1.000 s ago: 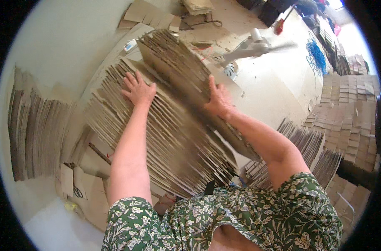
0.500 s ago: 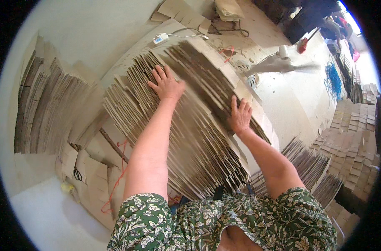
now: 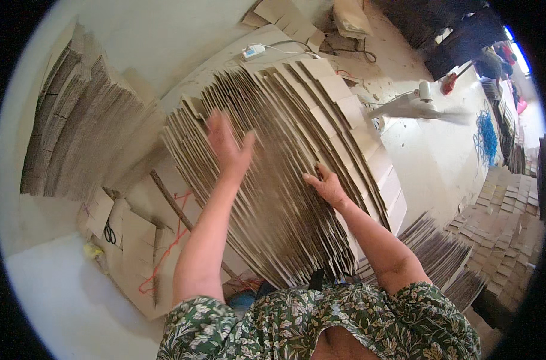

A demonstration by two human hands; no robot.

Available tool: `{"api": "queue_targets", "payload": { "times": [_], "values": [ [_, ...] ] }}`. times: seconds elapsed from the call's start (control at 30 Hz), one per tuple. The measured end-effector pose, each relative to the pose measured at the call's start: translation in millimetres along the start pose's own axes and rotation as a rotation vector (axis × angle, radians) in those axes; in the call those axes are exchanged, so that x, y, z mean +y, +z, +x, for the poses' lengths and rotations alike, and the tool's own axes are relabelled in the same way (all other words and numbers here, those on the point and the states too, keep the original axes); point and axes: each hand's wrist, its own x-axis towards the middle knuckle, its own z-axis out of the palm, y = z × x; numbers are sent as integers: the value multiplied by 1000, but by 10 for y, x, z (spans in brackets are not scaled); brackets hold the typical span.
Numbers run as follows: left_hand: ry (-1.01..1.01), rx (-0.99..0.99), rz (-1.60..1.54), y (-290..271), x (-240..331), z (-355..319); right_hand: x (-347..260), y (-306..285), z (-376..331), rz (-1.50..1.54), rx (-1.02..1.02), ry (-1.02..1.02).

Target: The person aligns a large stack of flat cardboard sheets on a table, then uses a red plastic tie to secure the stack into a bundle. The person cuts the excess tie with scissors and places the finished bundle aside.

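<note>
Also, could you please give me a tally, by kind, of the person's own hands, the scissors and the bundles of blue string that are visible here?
Left hand and right hand: 2
Scissors: 1
Bundle of blue string: 1
Total: 4, leaving out the cardboard sheets, which are too many to count.

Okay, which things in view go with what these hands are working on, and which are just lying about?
In use, by the look of it:
Fanned cardboard sheets
Right hand, at the sheets' edges
Left hand, blurred, over the sheets; contact unclear

Apparently just lying about:
Scissors, lower left
Tangled blue cord, on the right
White plug block, beyond the sheets
</note>
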Motion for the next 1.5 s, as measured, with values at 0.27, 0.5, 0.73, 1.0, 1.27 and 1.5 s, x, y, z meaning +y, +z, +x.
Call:
{"api": "queue_targets", "payload": {
  "times": [0.27,0.5,0.73,1.0,1.27,1.5],
  "values": [
    [-1007,-185,-890,-612,-1126,-1996,13,-31,76,193,-200,7],
    [-1209,-124,-1039,-463,-252,-1643,224,-198,262,75,-255,-88],
    [-1220,-67,-1099,-146,-744,-2002,177,-34,321,117,-298,-17],
    [-1112,90,-1324,-331,-480,-1876,122,-104,122,62,-281,-44],
    [-1138,-110,-1215,-88,-889,-2078,263,-61,459,241,-236,-22],
    [-1156,-223,-1187,97,-852,-1940,385,87,483,163,-159,-59]
  ]
}}
